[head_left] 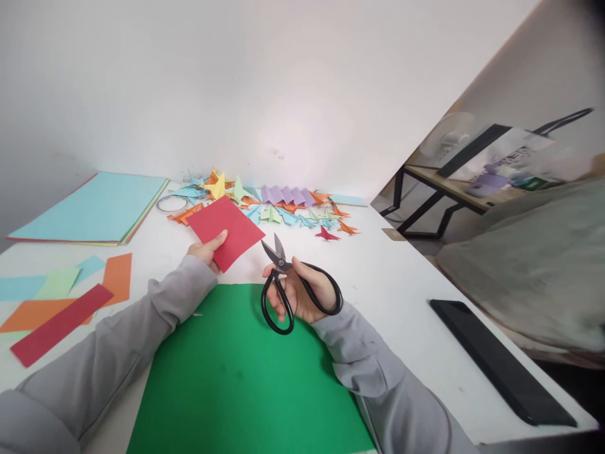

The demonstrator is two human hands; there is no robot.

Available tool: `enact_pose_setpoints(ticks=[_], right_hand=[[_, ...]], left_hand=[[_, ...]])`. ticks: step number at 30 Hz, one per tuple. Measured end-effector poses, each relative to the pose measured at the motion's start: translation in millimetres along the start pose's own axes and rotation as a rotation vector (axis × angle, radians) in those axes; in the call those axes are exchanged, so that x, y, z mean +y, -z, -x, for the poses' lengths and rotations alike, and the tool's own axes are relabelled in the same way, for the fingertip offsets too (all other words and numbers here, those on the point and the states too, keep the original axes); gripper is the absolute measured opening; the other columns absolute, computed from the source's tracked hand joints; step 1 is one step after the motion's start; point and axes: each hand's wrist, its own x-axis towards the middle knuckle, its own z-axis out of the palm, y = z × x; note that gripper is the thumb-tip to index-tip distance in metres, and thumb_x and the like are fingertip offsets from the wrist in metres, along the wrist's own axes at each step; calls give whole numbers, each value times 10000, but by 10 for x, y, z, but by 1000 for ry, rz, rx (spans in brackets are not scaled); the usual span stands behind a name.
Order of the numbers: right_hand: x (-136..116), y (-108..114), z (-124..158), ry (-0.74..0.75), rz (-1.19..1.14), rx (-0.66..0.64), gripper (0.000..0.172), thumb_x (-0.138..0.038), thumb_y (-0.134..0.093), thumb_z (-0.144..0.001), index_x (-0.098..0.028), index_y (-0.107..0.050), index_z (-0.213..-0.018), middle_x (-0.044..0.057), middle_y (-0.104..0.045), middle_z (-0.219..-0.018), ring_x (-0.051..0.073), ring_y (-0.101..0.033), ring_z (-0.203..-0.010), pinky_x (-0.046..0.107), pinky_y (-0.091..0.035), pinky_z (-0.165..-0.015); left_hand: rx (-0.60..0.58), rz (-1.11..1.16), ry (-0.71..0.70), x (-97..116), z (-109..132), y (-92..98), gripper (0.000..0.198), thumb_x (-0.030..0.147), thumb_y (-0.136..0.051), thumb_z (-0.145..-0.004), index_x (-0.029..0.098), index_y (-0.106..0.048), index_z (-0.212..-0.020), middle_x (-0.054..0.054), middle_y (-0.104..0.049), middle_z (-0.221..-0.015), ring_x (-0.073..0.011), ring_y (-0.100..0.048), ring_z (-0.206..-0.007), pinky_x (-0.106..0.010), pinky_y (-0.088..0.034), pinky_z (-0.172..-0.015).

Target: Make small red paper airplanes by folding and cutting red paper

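My left hand (208, 251) pinches a red square of paper (229, 230) by its lower left side, thumb on top, fingers hidden beneath. In my right hand (307, 293) are black-handled scissors (280, 262), their blades parted and pointing up and away near the paper's right corner, apart from it. Both hands are above a large green sheet (255, 372) on the white table. Behind them lie many folded paper figures in several colours, among them a yellow one (218, 187) and a small red one (327, 234).
A stack of coloured sheets (94, 205) lies at the back left, beside a thin wire ring (172, 203). Paper strips, including a red strip (61, 325), are at the left. A black flat object (496, 359) rests along the table's right edge. The wall (236, 82) stands behind.
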Motion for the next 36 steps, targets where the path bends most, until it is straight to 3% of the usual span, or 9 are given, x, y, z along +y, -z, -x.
enact_pose_setpoints(ticks=[7,17,33,36], right_hand=[[5,-1,7,-62,-12,-112,705,-692,-180,-793,-115,-513,-1026,54,-612,-601,139,-517,-415,253,-424,-390],[46,94,-44,-44,-167,-217,705,-519,52,-874,-78,-451,-1097,101,-634,-641,149,-561,-439,257,-454,-387],[22,92,-28,-35,-173,-223,712,-511,64,-876,-81,-463,-1086,103,-636,-647,147,-561,-448,259,-453,-403],[17,97,-30,-24,-163,-219,710,-523,50,-875,-85,-461,-1100,98,-634,-644,147,-556,-445,258,-446,-398]], left_hand=[[-3,-11,6,-9,-16,15,139,76,-632,-721,100,-622,-858,-45,-678,-630,-151,-634,-544,-274,-553,-591],[26,12,-23,1,2,-13,131,44,-623,-715,44,-619,-846,-89,-671,-646,-163,-631,-517,-320,-555,-611],[7,-2,-34,-8,-26,3,110,45,-639,-700,55,-614,-807,-88,-677,-684,-157,-639,-571,-309,-560,-619],[-43,-27,-27,-19,-30,19,133,68,-647,-698,57,-624,-829,-113,-689,-745,-177,-653,-620,-323,-561,-632]])
